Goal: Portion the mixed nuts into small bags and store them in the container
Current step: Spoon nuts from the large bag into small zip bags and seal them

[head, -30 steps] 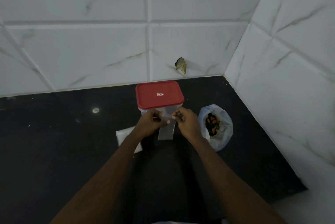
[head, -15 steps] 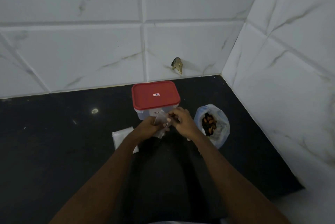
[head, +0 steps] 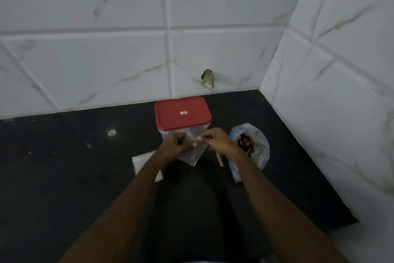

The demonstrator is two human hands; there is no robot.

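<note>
Black counter in a white-tiled corner is seen beneath both hands, where a small clear bag is pinched at its top edge by the curled fingers of the left hand and the right hand; its mouth is perhaps parted. Just beyond the fingers a red-lidded container is stood closed. The open bag of mixed nuts is set just right of the right fingers.
</note>
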